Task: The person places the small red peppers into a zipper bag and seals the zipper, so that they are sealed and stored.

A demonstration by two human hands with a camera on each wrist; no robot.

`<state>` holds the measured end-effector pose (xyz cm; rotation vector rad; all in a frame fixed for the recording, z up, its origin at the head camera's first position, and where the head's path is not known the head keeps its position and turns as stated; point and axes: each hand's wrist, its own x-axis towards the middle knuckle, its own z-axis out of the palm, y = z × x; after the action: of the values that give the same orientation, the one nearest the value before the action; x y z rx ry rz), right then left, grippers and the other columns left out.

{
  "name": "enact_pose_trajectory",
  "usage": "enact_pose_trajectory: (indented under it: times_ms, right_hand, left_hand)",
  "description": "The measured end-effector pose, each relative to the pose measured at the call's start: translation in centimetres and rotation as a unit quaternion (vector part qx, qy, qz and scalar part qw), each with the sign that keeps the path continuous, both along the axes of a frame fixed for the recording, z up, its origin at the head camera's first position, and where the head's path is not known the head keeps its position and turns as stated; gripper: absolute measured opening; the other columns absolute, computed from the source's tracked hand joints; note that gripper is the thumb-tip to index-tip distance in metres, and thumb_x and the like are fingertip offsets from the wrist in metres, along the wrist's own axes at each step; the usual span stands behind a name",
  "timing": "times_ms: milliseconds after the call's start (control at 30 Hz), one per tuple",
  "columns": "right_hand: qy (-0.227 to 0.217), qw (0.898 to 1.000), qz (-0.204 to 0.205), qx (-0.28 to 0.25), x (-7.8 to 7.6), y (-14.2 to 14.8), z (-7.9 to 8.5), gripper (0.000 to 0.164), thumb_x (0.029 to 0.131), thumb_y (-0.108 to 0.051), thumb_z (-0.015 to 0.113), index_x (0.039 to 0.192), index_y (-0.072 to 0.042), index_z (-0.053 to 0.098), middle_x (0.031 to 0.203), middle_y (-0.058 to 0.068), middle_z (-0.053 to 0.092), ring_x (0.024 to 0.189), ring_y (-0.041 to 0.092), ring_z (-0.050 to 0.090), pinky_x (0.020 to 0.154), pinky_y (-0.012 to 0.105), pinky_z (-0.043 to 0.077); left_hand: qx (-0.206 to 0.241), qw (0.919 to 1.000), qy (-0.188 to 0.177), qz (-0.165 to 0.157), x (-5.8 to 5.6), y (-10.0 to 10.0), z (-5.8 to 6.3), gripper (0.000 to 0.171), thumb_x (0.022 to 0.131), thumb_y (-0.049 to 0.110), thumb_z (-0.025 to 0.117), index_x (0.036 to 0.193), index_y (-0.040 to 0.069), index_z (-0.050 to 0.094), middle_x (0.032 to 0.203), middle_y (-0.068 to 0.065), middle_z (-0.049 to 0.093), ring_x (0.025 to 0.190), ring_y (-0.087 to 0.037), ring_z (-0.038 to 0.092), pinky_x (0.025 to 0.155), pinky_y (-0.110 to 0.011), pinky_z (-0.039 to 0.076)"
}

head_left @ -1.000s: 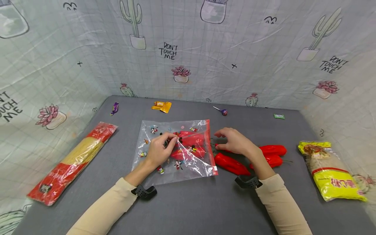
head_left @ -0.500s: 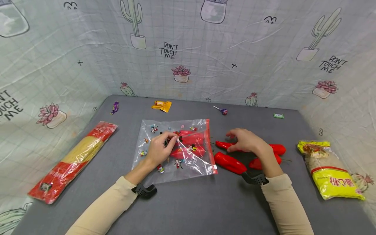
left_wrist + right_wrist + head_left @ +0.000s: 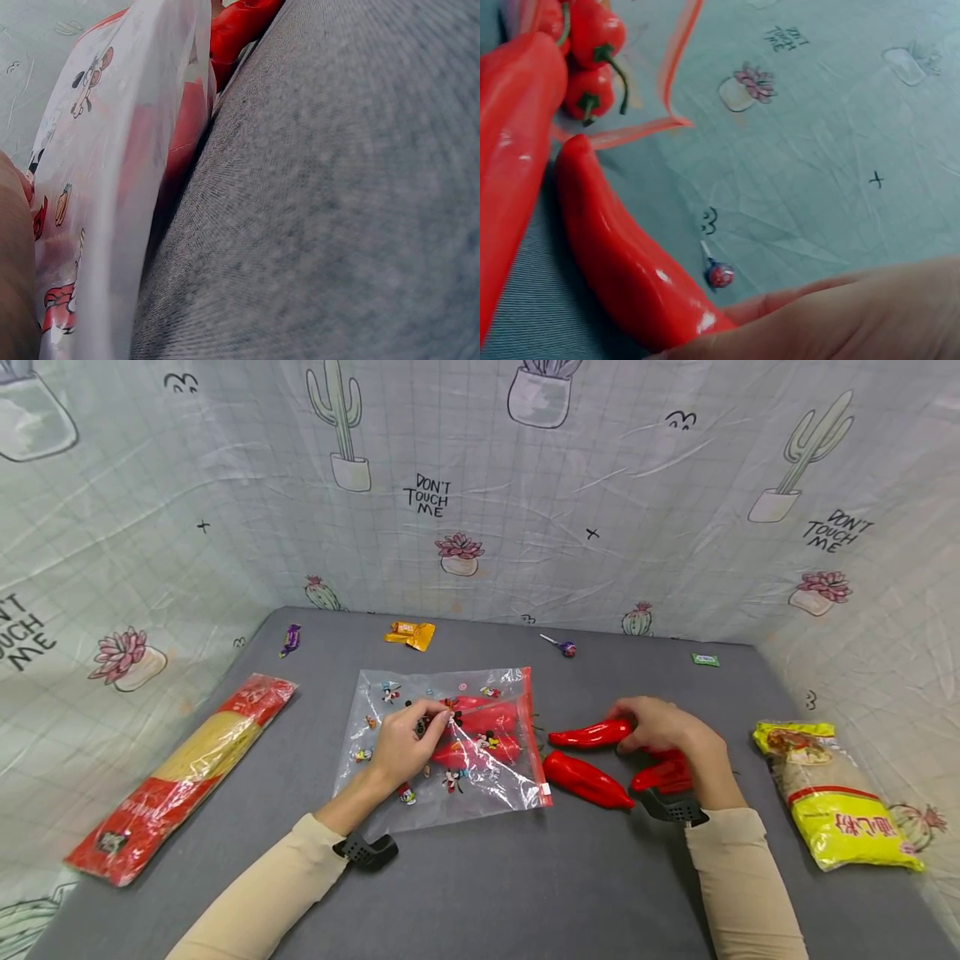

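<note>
My left hand (image 3: 405, 745) pinches the upper film of a clear zip bag (image 3: 378, 693) printed with cartoon figures. Red peppers (image 3: 487, 714) lie inside it, and their green stems show at the red-edged mouth in the right wrist view. To the right of the bag, my right hand (image 3: 663, 727) holds a long red pepper (image 3: 588, 734) by its right end, thumb on one side and fingers on the other. Another red pepper (image 3: 588, 779) lies just in front of it. More red pepper (image 3: 663, 772) shows under the right hand, partly hidden by the hand and wrist strap.
A red-and-yellow noodle pack (image 3: 187, 768) lies at the left, a yellow bag (image 3: 836, 802) at the right. Along the back are a purple sweet (image 3: 291, 640), an orange-wrapped snack (image 3: 410, 635), a lollipop (image 3: 567, 648) and a green sweet (image 3: 705, 659). Printed cloth (image 3: 480, 485) walls the table.
My right hand has moved right along the long pepper, from its left end to its right end, and now grips it there. The left hand has stayed on the bag.
</note>
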<state>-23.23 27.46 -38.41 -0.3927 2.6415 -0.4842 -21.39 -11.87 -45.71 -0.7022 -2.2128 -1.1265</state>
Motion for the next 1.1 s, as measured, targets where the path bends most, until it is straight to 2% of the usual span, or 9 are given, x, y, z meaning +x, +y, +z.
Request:
enact_pose_trajectory:
  times_ms: [233,367,500,600,800,933,1100]
  right_hand:
    - [0.060,0.997,-0.024,-0.029,0.2,1.2,1.1,0.040,0.080,-0.025,0.074,0.116,-0.015,0.062,0.099,0.003,0.064,0.091,0.019,0.054,0.077,0.034,0.045]
    - [0.070,0.996,-0.031,-0.050,0.7,1.3,2.0,0.039,0.080,-0.024,0.074,0.116,-0.016,0.062,0.102,0.004,0.065,0.093,0.022,0.055,0.077,0.034,0.045]
    - [0.058,0.996,-0.011,-0.062,1.2,0.3,2.4,0.039,0.080,-0.024,0.074,0.117,-0.020,0.063,0.107,0.003,0.064,0.099,0.023,0.054,0.081,0.035,0.046]
    - [0.044,0.997,0.015,-0.065,1.3,-1.0,2.6,0.037,0.080,-0.022,0.074,0.115,-0.021,0.064,0.104,0.000,0.065,0.097,0.021,0.055,0.080,0.034,0.047]
    - [0.040,0.996,0.060,-0.061,1.4,-3.1,2.3,0.037,0.079,-0.019,0.074,0.114,-0.017,0.064,0.097,-0.003,0.066,0.091,0.016,0.058,0.080,0.033,0.049]
    - [0.043,0.995,0.071,-0.062,1.6,-4.4,2.0,0.039,0.079,-0.020,0.075,0.116,-0.016,0.064,0.099,-0.003,0.066,0.088,0.014,0.058,0.079,0.032,0.050]
    - [0.068,0.991,0.089,-0.073,2.0,-6.2,1.5,0.040,0.078,-0.021,0.076,0.116,-0.015,0.064,0.100,-0.003,0.066,0.084,0.012,0.058,0.077,0.030,0.050]
  left_hand:
    - [0.000,1.0000,0.006,-0.001,-0.2,0.0,-0.1,0.010,0.090,0.021,0.061,0.093,0.013,0.067,0.084,0.003,0.069,0.072,-0.005,0.060,0.067,-0.024,0.050]
    - [-0.001,1.0000,0.008,-0.001,-0.2,0.0,-0.1,0.010,0.090,0.021,0.061,0.094,0.014,0.067,0.084,0.003,0.069,0.072,-0.005,0.060,0.067,-0.023,0.049]
    - [0.001,1.0000,0.005,-0.004,-0.1,0.0,0.0,0.010,0.090,0.020,0.061,0.094,0.013,0.067,0.084,0.003,0.070,0.072,-0.005,0.061,0.067,-0.023,0.049]
    - [0.001,1.0000,0.003,-0.005,0.0,0.0,0.1,0.010,0.090,0.020,0.061,0.094,0.013,0.067,0.084,0.003,0.070,0.072,-0.006,0.061,0.067,-0.023,0.049]
    - [-0.001,1.0000,-0.002,0.002,0.0,0.1,0.1,0.010,0.091,0.020,0.061,0.094,0.013,0.067,0.084,0.002,0.070,0.072,-0.006,0.061,0.066,-0.024,0.050]
    - [0.001,1.0000,-0.001,0.001,0.0,0.1,0.1,0.011,0.090,0.021,0.061,0.094,0.013,0.067,0.084,0.002,0.069,0.071,-0.006,0.060,0.066,-0.024,0.049]
    - [-0.001,1.0000,0.000,0.002,-0.1,0.0,0.0,0.010,0.090,0.021,0.061,0.094,0.014,0.068,0.083,0.004,0.069,0.071,-0.006,0.060,0.066,-0.024,0.049]
